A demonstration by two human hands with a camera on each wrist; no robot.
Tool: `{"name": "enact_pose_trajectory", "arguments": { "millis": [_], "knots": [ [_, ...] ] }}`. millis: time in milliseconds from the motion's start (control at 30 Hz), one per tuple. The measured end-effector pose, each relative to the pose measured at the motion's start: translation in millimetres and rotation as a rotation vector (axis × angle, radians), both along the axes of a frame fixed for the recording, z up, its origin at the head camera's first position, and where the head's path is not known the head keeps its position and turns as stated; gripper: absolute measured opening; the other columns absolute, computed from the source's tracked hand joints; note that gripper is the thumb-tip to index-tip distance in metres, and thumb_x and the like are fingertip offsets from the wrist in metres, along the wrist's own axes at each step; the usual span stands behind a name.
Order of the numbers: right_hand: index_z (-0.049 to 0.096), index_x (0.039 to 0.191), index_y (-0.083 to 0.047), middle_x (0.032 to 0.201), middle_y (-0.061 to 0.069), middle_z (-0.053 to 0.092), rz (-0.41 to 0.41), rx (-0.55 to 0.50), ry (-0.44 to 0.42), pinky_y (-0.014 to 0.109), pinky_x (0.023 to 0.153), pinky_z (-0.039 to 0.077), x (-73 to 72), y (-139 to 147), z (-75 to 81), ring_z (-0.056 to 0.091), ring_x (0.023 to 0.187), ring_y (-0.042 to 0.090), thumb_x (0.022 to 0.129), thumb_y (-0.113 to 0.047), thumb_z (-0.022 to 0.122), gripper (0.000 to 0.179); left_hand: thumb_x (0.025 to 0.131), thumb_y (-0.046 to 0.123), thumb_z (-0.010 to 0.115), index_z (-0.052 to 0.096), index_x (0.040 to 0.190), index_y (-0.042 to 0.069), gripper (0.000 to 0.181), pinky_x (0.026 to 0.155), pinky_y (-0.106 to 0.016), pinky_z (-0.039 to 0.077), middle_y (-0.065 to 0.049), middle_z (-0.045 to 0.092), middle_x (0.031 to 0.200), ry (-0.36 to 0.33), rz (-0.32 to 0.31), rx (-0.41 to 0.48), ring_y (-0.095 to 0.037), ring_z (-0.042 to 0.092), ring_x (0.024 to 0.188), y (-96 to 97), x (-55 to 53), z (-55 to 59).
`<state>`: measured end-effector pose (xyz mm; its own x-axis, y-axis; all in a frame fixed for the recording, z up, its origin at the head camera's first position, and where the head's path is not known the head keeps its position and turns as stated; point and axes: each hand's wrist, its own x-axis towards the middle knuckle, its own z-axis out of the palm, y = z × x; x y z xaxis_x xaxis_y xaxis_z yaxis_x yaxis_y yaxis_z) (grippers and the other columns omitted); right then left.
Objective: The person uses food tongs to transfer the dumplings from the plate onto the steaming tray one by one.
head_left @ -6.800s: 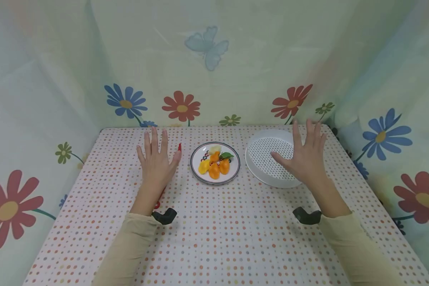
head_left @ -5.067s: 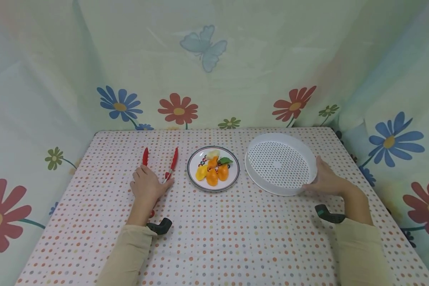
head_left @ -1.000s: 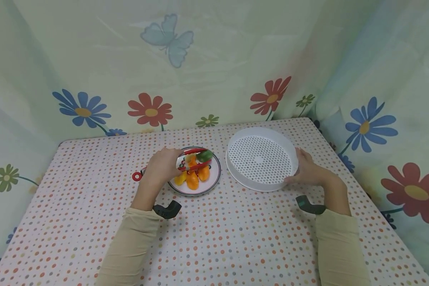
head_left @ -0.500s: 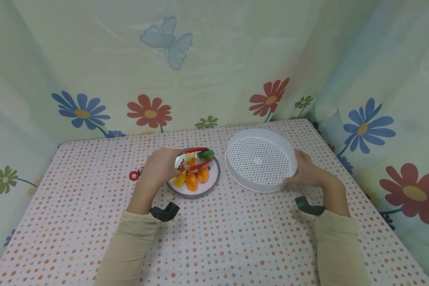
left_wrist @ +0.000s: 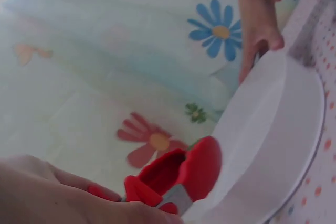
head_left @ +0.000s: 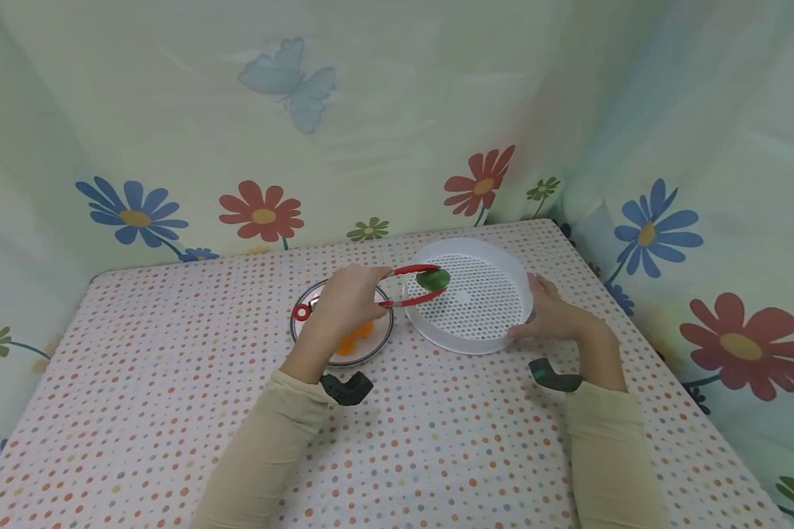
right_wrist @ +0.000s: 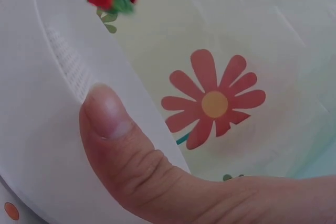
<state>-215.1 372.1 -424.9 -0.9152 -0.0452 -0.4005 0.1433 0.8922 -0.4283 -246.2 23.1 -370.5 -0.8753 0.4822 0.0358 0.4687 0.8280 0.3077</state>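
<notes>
My left hand (head_left: 347, 294) grips red-tipped metal tongs (head_left: 415, 270) with a red ring at the handle end. Between the tong tips is a glossy green leaf (head_left: 433, 278), over the left part of a round white sieve (head_left: 483, 290). In the right wrist view the leaf (right_wrist: 122, 3) pokes out between the red tips, above the sieve wall. The right hand (head_left: 552, 312) holds the sieve's right side, thumb (right_wrist: 139, 161) over the rim and the fingers on the outer side. The left wrist view shows the tongs (left_wrist: 202, 169) close to the near rim; the leaf is hidden there.
Left of the sieve stands a round white plate (head_left: 378, 339) with a dark-lined rim. Orange pieces (head_left: 347, 344) lie on it, partly covered by the left hand. A dotted cloth covers the table (head_left: 397, 441); a flowered curtain (head_left: 370, 147) hangs behind.
Over the last half second, the left hand has carried the tongs and green leaf rightward from the plate to over the sieve. The right hand keeps its hold on the sieve.
</notes>
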Motion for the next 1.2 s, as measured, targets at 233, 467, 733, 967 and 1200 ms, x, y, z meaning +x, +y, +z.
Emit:
{"name": "enact_pose_trajectory", "arguments": {
  "millis": [233, 467, 733, 967, 1200],
  "knots": [
    [-0.016, 0.147, 0.004, 0.152, 0.030, -0.015, 0.007, -0.027, -0.010, 0.070, 0.106, 0.015, -1.3, -12.6, 0.8, -0.002, 0.139, 0.054, 0.073, -0.051, 0.077, 0.131, 0.076, 0.023, 0.079, 0.059, 0.129, 0.016, 0.057, 0.085, -0.037, 0.054, -0.003, 0.067, 0.119, 0.020, -0.045, -0.028, -0.022, 0.064, 0.102, 51.3, -14.1, -6.5],
    [-0.014, 0.148, 0.003, 0.154, 0.029, -0.013, 0.015, -0.040, -0.015, 0.069, 0.106, 0.017, -1.9, -21.0, -0.1, -0.001, 0.140, 0.053, 0.072, -0.052, 0.077, 0.131, 0.076, 0.025, 0.079, 0.062, 0.126, 0.013, 0.054, 0.085, -0.037, 0.054, -0.003, 0.069, 0.115, 0.027, -0.041, -0.039, -0.022, 0.064, 0.099, 76.9, -24.7, -25.5],
    [-0.012, 0.148, 0.003, 0.154, 0.028, -0.012, -0.010, -0.010, -0.012, 0.068, 0.106, 0.019, 3.1, -12.1, 2.7, 0.001, 0.140, 0.053, 0.073, -0.051, 0.076, 0.128, 0.076, 0.027, 0.078, 0.064, 0.122, 0.012, 0.050, 0.079, -0.035, 0.055, -0.003, 0.070, 0.110, 0.027, -0.051, -0.017, -0.022, 0.063, 0.093, 97.6, -29.9, -33.6],
    [-0.013, 0.149, 0.002, 0.155, 0.027, -0.013, -0.026, -0.030, 0.000, 0.069, 0.106, 0.018, 6.7, -1.0, 5.1, 0.000, 0.140, 0.054, 0.073, -0.051, 0.076, 0.128, 0.076, 0.024, 0.078, 0.066, 0.119, 0.011, 0.047, 0.077, -0.035, 0.054, -0.002, 0.070, 0.107, -0.004, -0.063, 0.003, -0.021, 0.063, 0.090, 109.0, -30.4, -32.1],
    [-0.013, 0.149, 0.000, 0.155, 0.027, -0.013, -0.029, -0.036, 0.006, 0.069, 0.106, 0.018, 7.3, 0.4, 4.2, 0.000, 0.140, 0.053, 0.073, -0.050, 0.077, 0.128, 0.074, 0.024, 0.081, 0.066, 0.117, 0.009, 0.048, 0.081, -0.036, 0.054, -0.004, 0.069, 0.110, -0.052, -0.036, 0.055, -0.022, 0.063, 0.094, 109.3, -29.7, -34.7]
  ]
}}
